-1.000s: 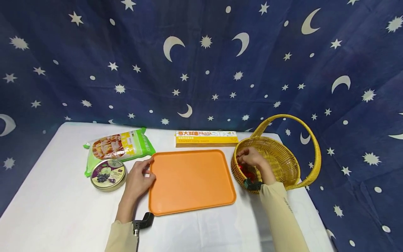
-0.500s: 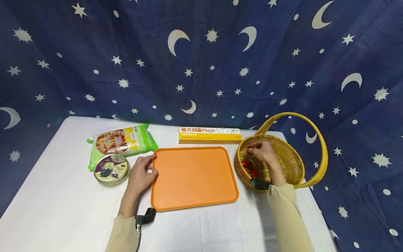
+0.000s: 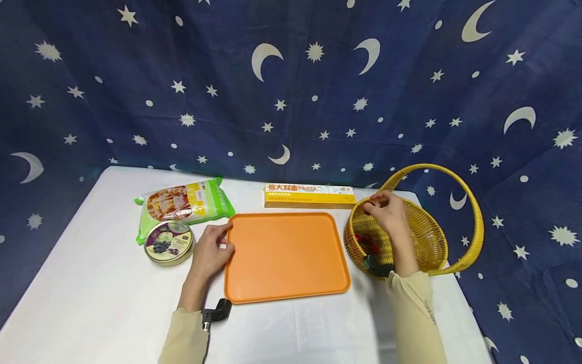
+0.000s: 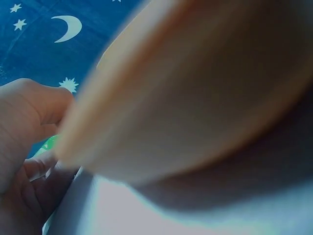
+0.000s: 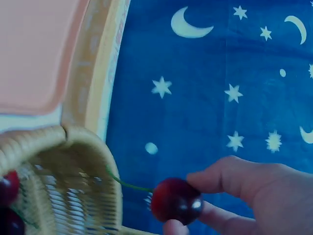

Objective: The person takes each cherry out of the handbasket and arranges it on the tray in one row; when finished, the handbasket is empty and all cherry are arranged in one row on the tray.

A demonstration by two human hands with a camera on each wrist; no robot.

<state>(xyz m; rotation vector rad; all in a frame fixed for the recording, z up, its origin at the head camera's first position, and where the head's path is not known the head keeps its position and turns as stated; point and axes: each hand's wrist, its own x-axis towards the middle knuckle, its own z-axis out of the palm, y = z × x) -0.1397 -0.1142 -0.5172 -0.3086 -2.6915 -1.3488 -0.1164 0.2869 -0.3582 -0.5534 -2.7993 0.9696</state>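
My right hand (image 3: 392, 215) is raised over the left part of a yellow wicker basket (image 3: 425, 235). Between its thumb and fingers it pinches a dark red cherry (image 5: 173, 199), whose green stem points left in the right wrist view. More red cherries (image 3: 373, 248) lie in the basket's left side. My left hand (image 3: 210, 253) grips the left edge of an orange tray (image 3: 286, 258), thumb and fingers at its rim. In the left wrist view the tray (image 4: 186, 93) looms blurred and fills much of the frame.
Behind the tray lies a yellow and white pasta box (image 3: 310, 196). A round fruit-drops tin (image 3: 169, 242) and a green food bag (image 3: 184, 202) are left of my left hand. The basket's tall handle (image 3: 476, 227) arches on the right. A starry blue cloth (image 3: 291, 91) hangs behind.
My right hand has come up from low inside the basket towards its far rim with a cherry. The left hand stays at the tray's edge. The head view has shifted slightly.
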